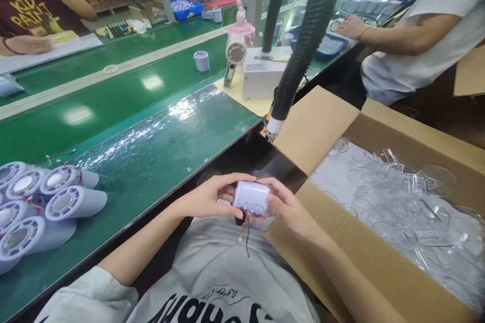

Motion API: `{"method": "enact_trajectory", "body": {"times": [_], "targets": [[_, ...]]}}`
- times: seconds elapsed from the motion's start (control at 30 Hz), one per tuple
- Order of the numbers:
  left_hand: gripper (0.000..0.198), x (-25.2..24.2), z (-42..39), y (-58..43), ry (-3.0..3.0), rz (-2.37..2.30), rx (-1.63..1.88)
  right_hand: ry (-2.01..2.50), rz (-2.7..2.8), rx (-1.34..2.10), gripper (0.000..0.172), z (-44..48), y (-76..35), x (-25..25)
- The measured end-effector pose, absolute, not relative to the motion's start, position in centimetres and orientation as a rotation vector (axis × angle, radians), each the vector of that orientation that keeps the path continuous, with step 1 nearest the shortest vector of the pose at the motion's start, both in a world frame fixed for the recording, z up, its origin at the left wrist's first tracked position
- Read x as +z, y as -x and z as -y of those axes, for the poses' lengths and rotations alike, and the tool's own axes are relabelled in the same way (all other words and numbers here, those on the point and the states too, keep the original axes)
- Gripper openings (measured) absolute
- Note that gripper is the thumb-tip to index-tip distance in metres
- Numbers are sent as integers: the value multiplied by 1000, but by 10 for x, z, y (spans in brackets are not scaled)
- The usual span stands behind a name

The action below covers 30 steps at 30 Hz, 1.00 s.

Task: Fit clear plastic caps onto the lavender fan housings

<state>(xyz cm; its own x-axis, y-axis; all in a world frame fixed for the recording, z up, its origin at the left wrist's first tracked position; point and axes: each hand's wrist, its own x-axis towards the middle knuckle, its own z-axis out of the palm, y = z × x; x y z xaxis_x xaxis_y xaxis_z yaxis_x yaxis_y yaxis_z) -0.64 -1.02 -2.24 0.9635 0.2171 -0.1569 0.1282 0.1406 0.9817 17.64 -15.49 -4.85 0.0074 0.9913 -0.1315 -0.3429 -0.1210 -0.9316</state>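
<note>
Leftmost, a co-worker in a maroon shirt stands across the green table, one hand over a white board. Nearer on that side, a stack of pale lavender cylinders lies on the tabletop, round slotted ends turned outward, with thin wires among them. Farther along, a single short cylinder stands upright, well apart from the stack.

Next comes the left hand, its fingers and thumb curled around the left end of another lavender cylinder. This piece lies on its side between the two hands, off the table and just in front of the person's grey shirt. Thin wires dangle below it, one ending in a small white connector. On its other end the right hand closes its fingers, so both hands grip the piece.

Behind, a fan-like device with a round grille stands beside a white box on a yellow sheet. Further right, a black ribbed hose hangs down near an open carton of clear plastic pieces. Beyond the carton, another co-worker's hand is near a blue tray.
</note>
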Motion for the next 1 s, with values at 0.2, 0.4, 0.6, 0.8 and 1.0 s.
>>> {"method": "enact_trajectory", "body": {"times": [0.2,0.4,0.6,0.8,1.0], "targets": [[58,-22,32,23,-1164,-419,108,1242,1327,1169,59,167,-169,-35],[67,-22,35,32,-1266,-365,154,1118,1119,1339,48,170,-166,-31],[70,-11,38,38,-1291,-308,83,1069,1004,1350,47,174,-160,-35],[75,-18,41,44,-1627,-318,115,1168,1331,1076,52,180,-160,-36],[83,-28,49,41,-1307,-251,156,1205,1620,713,55,184,-160,-39]]}}
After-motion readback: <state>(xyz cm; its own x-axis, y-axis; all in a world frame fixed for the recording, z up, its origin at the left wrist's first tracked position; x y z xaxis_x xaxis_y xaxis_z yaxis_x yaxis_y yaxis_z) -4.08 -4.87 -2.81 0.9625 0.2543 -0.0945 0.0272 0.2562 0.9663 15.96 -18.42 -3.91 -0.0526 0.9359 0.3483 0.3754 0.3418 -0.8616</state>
